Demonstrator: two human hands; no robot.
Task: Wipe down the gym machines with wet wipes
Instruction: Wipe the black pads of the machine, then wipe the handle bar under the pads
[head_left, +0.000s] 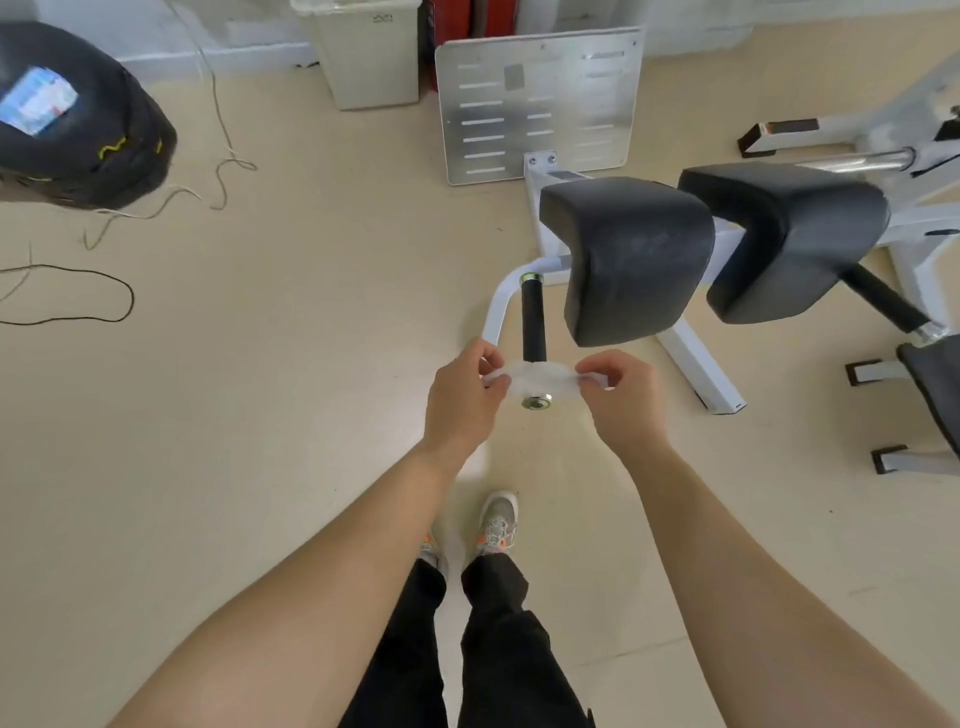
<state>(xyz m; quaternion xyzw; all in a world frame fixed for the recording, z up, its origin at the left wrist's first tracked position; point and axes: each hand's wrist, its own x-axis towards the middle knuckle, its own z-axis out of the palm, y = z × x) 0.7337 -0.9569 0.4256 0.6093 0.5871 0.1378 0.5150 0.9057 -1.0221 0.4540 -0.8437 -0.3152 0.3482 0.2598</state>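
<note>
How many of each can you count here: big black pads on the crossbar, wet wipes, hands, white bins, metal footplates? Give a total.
Big black pads: 2
Wet wipe: 1
Left hand and right hand: 2
White bin: 1
Metal footplate: 1
Total: 7

Head-worn camera (wide-angle) looks steeply down from standing height at the floor (270, 426).
</note>
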